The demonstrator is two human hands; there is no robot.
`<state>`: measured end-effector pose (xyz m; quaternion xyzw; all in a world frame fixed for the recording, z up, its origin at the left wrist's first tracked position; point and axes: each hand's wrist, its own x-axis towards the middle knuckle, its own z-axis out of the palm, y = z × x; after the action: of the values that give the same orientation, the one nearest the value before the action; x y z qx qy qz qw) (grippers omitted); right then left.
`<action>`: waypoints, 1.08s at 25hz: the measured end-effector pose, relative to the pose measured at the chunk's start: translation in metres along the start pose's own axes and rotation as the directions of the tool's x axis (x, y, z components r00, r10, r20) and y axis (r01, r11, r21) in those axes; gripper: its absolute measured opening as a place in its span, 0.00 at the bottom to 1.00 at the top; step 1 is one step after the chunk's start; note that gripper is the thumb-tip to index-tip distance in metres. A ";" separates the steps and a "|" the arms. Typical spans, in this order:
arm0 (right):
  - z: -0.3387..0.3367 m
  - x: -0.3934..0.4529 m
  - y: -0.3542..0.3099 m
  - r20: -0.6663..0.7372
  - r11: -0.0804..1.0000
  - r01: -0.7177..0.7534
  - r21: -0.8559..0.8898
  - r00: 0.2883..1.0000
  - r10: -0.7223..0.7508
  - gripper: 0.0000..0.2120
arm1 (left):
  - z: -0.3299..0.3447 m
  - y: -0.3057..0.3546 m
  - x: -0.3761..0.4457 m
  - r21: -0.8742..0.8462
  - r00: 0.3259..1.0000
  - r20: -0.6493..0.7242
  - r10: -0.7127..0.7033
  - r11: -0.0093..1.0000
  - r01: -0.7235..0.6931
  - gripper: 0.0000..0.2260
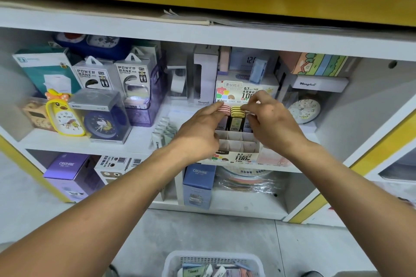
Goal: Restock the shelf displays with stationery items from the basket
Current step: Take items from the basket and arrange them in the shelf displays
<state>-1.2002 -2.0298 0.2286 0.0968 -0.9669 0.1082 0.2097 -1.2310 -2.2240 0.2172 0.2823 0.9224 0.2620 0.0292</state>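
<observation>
A white display box [238, 144] of pencil-lead cases stands on the middle shelf, with empty front cells and a printed card behind. In its back row stand a pink-topped lead case [225, 110] and a yellow-topped lead case [236, 112]. My left hand [200, 132] pinches the pink case's top. My right hand [270, 119] has its fingertips on the yellow case's right side. On the floor at the bottom sits the white basket [171, 263] with several stationery packs in it.
Clocks [65, 119], power bank boxes [96, 76] and a purple bin [155, 90] fill the shelf's left. Small sachet packs [163, 132] lie left of the display box. A round clock [305, 109] stands to its right. Purple and blue boxes [198, 184] sit on the shelf below.
</observation>
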 end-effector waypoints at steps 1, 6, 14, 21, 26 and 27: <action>-0.003 0.000 -0.003 0.004 1.000 -0.015 0.019 1.000 0.015 0.14 | -0.002 0.000 -0.002 -0.022 0.998 -0.056 0.009 1.000 -0.010 0.27; -0.013 -0.034 -0.040 0.163 0.984 -0.077 0.160 0.985 0.051 0.12 | 0.006 0.008 -0.044 0.007 0.998 -0.036 0.046 0.999 -0.046 0.15; 0.085 -0.179 -0.068 0.903 0.986 -0.167 -0.007 0.422 0.078 0.12 | 0.111 -0.018 -0.118 0.201 0.653 0.734 -0.188 0.978 0.056 0.10; 0.190 -0.315 -0.060 0.967 0.987 -0.149 -0.060 0.237 0.095 0.18 | 0.240 -0.064 -0.193 0.308 0.512 0.815 -0.272 0.951 0.016 0.12; 0.220 -0.378 -0.057 0.943 0.961 -0.201 -0.190 0.236 0.235 0.23 | 0.299 -0.086 -0.236 0.215 0.472 0.852 -0.227 0.973 0.080 0.35; 0.225 -0.383 -0.061 0.927 0.950 -0.256 -0.180 0.279 0.251 0.23 | 0.306 -0.087 -0.241 0.205 0.483 0.849 -0.216 0.976 0.076 0.38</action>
<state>-0.9302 -2.0896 -0.1247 -0.0127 -0.9097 0.0659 -0.4098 -1.0112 -2.2712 -0.1123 0.2974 0.8192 0.0164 0.4901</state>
